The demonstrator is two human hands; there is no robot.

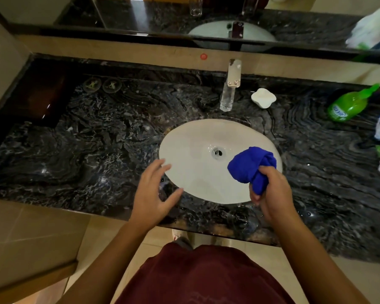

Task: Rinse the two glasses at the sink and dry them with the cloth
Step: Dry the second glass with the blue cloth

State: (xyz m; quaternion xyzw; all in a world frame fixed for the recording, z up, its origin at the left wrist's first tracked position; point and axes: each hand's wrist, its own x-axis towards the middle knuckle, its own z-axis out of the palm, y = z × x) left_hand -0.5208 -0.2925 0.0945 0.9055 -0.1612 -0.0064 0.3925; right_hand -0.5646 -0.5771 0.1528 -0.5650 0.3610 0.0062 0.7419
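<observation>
Our right hand gripped the bunched blue cloth over the white sink. Our left hand hovered with fingers spread, holding nothing, while one glass stood under the faucet.

Blue cloth, white sink, black white-veined marble counter, green bottle

Dim, warm indoor light. Small specular glints on the glossy black marble bench. Wide-angle bending at edges; right edge objects motion-blurred, centre sharp.
</observation>
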